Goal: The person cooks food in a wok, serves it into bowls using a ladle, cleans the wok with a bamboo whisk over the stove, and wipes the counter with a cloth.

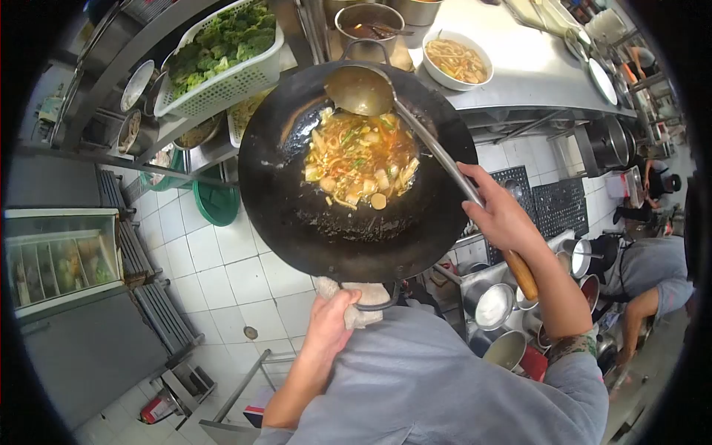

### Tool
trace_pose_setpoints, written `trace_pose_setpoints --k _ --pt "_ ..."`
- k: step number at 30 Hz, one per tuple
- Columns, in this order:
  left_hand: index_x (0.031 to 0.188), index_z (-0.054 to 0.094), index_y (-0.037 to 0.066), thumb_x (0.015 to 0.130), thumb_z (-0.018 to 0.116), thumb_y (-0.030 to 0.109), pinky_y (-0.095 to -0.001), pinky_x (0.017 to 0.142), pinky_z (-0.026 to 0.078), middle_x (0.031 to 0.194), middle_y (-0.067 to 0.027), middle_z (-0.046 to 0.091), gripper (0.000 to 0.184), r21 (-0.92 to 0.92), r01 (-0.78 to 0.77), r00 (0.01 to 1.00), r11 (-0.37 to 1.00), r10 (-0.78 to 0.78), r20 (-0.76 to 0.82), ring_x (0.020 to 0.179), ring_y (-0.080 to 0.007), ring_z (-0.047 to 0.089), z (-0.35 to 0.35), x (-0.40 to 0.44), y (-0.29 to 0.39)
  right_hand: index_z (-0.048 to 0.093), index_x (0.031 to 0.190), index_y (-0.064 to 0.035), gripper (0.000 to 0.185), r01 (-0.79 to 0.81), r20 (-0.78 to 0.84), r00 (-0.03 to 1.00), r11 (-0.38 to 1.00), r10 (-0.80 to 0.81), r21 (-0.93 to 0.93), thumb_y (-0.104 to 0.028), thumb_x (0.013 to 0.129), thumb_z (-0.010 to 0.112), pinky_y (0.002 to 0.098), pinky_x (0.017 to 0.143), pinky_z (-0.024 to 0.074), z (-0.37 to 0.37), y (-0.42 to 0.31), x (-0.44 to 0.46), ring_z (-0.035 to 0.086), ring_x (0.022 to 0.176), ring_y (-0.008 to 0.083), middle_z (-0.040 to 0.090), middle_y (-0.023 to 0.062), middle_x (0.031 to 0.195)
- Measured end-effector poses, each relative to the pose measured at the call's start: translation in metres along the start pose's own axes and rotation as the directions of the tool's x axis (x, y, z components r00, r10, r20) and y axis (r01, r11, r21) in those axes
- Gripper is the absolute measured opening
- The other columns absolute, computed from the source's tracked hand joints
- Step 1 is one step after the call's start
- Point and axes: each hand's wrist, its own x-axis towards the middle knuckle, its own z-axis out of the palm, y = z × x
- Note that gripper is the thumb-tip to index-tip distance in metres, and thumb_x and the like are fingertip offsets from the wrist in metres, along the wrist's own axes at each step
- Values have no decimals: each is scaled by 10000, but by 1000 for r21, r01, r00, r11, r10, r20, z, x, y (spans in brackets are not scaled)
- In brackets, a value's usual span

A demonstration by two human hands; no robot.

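Observation:
In front of my body is a large dark wok (271,215) holding saucy stir-fried vegetables (360,159). My left hand (331,320) is closed around the wok's near loop handle, with a folded beige cloth (361,317) between palm and metal. My right hand (504,211) grips the long metal shaft of a ladle (360,90), above its wooden end. The ladle's bowl is at the far side of the wok, over the edge of the food. Whether it touches the wok wall I cannot tell.
A white bowl of stir-fry (457,61) stands on the steel counter (534,67) beyond the wok. A pot of dark sauce (368,26) is behind it. Broccoli fills a white basket (226,67) at left. Metal containers (495,305) sit at right, near another person (649,278).

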Motion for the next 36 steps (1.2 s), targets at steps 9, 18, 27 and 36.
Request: trace_pose_setpoints --k 9,18,27,36 --pt "1175 593 -10 897 566 -7 -364 865 547 1053 -88 664 280 108 -15 997 994 7 79 974 -197 660 -32 1 28 375 1480 -115 609 -33 169 983 982 65 -185 -73 912 592 464 771 526 6 -40 -90 698 863 427 686 260 913" --pt "1032 649 -23 901 545 18 -328 765 545 961 -75 682 172 142 -158 980 977 137 147 879 -156 660 -8 -1 -5 349 1464 -24 566 -413 -1 910 909 414 -58 -67 941 562 383 902 490 35 -80 -126 647 1014 323 618 258 1118" --pt "995 591 -55 875 523 0 -311 693 542 877 -93 671 148 219 -374 914 901 319 250 783 -169 653 0 10 -36 407 1335 -161 372 -604 500 760 167 414 779 -66 989 505 283 364 375 89 -157 -130 389 457 72 458 13 773" --pt "957 660 -42 854 549 28 -311 642 556 872 -91 705 167 206 -245 955 948 199 219 733 -154 674 -18 8 5 447 1420 -206 402 -440 443 896 -87 19 894 -85 1036 462 256 370 382 127 -60 -142 381 463 54 430 9 774"
